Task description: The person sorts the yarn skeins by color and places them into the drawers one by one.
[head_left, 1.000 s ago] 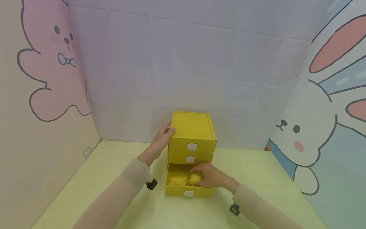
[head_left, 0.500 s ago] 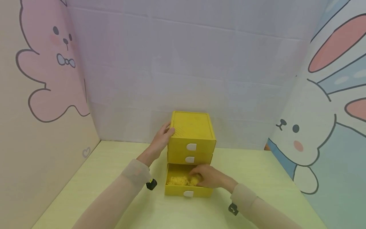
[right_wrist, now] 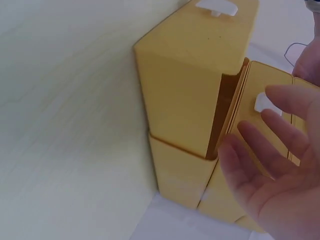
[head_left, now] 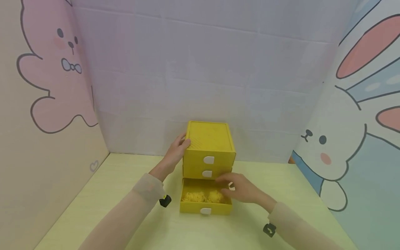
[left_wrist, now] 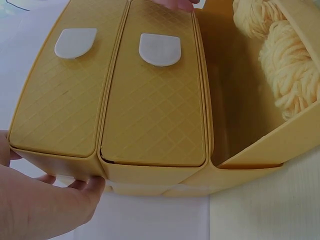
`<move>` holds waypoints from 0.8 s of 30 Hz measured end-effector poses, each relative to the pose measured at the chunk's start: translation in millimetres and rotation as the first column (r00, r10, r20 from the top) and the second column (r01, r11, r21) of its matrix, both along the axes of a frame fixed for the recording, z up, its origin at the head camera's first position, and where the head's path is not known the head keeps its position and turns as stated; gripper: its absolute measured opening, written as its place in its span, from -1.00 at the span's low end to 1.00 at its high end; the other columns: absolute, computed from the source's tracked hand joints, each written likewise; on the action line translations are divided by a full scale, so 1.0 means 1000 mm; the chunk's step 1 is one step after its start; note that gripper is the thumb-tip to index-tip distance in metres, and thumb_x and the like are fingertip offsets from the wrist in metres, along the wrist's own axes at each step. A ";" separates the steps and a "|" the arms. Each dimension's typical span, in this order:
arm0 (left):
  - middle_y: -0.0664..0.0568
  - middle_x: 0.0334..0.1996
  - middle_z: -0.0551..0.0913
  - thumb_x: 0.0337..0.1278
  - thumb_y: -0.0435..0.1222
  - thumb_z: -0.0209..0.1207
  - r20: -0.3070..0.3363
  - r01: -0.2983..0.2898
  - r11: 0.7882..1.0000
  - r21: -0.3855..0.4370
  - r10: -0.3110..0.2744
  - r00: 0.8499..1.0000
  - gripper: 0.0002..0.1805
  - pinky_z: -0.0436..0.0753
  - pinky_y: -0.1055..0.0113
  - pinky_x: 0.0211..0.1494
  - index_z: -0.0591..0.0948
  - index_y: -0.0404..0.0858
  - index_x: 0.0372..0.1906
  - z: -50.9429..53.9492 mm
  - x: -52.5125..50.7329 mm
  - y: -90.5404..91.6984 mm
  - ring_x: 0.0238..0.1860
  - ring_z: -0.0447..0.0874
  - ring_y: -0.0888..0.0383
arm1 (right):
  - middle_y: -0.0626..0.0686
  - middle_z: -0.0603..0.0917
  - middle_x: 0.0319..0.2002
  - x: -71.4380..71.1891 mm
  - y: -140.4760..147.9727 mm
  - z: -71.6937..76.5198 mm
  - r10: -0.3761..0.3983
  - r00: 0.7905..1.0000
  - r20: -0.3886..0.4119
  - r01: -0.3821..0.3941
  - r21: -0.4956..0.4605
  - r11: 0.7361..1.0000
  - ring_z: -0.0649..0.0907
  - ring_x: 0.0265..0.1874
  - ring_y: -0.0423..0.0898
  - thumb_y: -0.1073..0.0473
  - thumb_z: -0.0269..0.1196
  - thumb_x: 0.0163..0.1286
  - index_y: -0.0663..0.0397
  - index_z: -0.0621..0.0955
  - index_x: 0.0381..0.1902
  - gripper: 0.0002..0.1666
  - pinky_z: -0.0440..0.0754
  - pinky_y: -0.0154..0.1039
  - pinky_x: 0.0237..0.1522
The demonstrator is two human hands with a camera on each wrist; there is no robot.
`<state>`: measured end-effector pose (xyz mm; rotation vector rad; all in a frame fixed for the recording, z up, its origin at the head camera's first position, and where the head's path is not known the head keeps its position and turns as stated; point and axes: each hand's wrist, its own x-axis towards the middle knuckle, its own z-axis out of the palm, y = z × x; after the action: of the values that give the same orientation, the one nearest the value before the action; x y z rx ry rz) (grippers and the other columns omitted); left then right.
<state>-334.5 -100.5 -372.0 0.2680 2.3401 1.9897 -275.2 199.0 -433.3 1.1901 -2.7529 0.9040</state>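
Note:
A yellow drawer cabinet (head_left: 210,137) stands near the back wall. Its bottom drawer (head_left: 189,208) is pulled out, and the two drawers above it are closed. Inside lie two yellow yarn bundles (head_left: 193,197) (head_left: 215,196), side by side; the left wrist view shows their yarn (left_wrist: 287,65) close up. My left hand (head_left: 175,152) rests on the cabinet's upper left edge, thumb at the top and fingers (left_wrist: 92,192) touching its side. My right hand (head_left: 245,189) hovers at the drawer's right side, fingers parted and holding nothing; the right wrist view shows its palm (right_wrist: 285,185).
White tabs (head_left: 208,160) mark the drawer fronts. A pale table (head_left: 140,225) spreads around the cabinet. Behind is a pale back wall (head_left: 203,69), with cartoon-printed side walls (head_left: 56,104) left and right.
My right hand has let go of the right yarn bundle and moved up and right, out of the drawer. The bundle stays inside. My left hand keeps its place on the cabinet.

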 end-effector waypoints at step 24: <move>-0.17 0.63 0.23 0.72 0.03 -0.06 -0.011 0.032 0.999 0.022 -0.032 0.999 -0.31 0.19 -0.21 0.64 0.07 0.09 0.74 -0.004 -0.002 -0.002 0.61 0.21 -0.20 | 0.14 0.75 -0.05 0.054 0.048 -0.032 -0.219 0.745 0.630 0.332 -0.065 0.941 0.76 -0.24 0.05 0.02 0.21 0.62 0.36 0.52 0.30 -0.46 0.77 -0.02 -0.18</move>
<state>-337.0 -102.2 -375.6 0.3161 2.3059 2.0061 -221.5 247.2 -465.5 0.4691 -3.0884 1.6973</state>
